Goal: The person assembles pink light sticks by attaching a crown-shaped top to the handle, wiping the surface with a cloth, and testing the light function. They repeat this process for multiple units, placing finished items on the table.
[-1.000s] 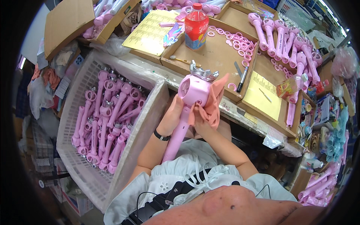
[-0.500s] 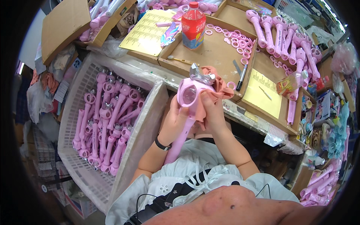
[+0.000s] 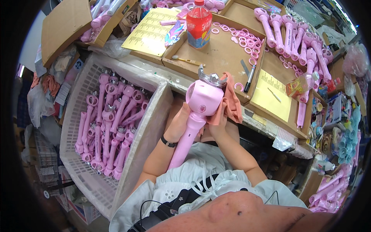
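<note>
The left hand [image 3: 178, 123] is closed around a pink wand [image 3: 185, 142] where the handle meets the head. Its thumb lies along the near left side, below the round opening; the remaining fingers pass behind the wand, and their exact curl cannot be told.

The right hand [image 3: 219, 125] is on the opposite side of the wand's neck, with its fingers bent into an orange cloth [image 3: 233, 106]. The grip on the cloth is closed, though the folds cover most of the fingertips. The cloth lies against the right side of the wand's head and hangs out to the right.

The wand is above the person's lap, tilted, its head toward the table and its handle end against the light-coloured clothing. A silver crown [image 3: 212, 80] tops the head. A black wristband [image 3: 169, 142] is on the left wrist.

Left of the hands is a white basket [image 3: 148, 129] containing many similar wands. Beyond the hands, a cardboard tray [image 3: 222, 63] bears a red-labelled bottle [image 3: 199, 25], a toothbrush [image 3: 188, 60], pink rings [image 3: 249, 44] and a black marker [image 3: 250, 77].
</note>
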Demonstrator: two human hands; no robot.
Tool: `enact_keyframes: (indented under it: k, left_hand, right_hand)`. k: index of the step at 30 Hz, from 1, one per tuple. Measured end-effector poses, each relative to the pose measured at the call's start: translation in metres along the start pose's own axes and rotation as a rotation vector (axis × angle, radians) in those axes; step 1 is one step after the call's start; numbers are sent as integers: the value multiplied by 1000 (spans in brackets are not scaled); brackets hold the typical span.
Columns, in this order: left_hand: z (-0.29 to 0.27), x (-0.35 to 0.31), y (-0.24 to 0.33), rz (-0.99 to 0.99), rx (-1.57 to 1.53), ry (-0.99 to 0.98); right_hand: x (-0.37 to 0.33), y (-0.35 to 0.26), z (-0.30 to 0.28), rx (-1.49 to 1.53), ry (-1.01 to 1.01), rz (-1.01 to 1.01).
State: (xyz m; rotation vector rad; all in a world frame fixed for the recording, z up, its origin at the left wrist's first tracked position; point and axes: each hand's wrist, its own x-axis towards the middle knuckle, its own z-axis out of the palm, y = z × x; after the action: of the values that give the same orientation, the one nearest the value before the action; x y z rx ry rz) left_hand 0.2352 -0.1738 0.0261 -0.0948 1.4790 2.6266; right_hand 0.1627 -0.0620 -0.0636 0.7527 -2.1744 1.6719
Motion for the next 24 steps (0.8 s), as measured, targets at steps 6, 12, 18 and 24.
enact_keyframes:
  k: [6,12,18,24]
  left_hand:
    - [-1,1,-4,-30,-23,25]
    - [-7,-2,-9,-148,-126,40]
    - [-8,-1,-15,-127,-353,-50]
    - [-5,-5,-12,-151,-351,-78]
  right_hand:
    - [-14,18,-3,1096,124,674]
    - [13,-19,-17,303,-27,132]
    - [36,-63,-32,-166,-23,-135]
    - [35,-80,-39,-16,29,-16]
